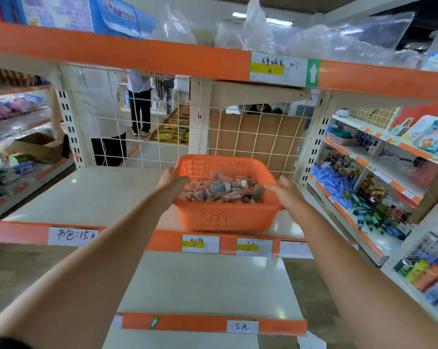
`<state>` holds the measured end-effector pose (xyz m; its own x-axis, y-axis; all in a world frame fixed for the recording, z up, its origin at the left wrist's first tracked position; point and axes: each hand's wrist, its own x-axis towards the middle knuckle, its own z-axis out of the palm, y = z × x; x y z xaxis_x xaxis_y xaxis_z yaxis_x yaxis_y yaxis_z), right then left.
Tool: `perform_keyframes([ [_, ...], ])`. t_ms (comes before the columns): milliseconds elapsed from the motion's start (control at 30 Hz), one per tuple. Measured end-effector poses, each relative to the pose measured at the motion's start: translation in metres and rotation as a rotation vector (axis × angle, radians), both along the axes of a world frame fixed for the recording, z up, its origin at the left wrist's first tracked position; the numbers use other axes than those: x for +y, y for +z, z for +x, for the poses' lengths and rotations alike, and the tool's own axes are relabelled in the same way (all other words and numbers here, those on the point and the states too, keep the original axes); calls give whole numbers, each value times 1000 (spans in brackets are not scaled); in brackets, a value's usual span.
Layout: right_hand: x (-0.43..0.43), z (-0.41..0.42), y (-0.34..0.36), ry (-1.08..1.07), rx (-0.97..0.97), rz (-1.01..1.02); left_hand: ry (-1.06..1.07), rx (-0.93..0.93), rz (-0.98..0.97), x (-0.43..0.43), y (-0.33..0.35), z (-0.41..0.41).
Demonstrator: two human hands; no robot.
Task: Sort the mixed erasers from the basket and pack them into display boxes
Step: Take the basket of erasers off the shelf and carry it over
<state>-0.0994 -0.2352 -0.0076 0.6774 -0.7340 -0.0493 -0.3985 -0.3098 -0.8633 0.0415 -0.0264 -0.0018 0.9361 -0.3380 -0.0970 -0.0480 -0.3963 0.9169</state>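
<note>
Orange basket (225,217) of erasers (223,191), left hand (173,178) and right hand (287,195) clamped on its rim; probably fetching, lift out next.

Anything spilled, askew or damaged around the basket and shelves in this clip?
Nothing has spilled: the erasers all lie inside the orange basket, which sits upright at the front edge of the shelf. The only oddity is the cardboard sheet under the upper shelf, whose edge looks torn and sagging.
</note>
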Motion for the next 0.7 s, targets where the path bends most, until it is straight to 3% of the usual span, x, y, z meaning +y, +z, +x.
perform_keyframes([
  [133,-12,9,5,90,-67,271,-9,129,-61,-6,1,21],
  [300,-23,15,9,141,-71,339,-14,217,-204,-8,-6,26],
  [500,-29,20,5,140,-97,325,28,163,-169,-7,-5,25],
  [700,-7,20,36,220,-251,336,5,9,-303,26,23,25],
])
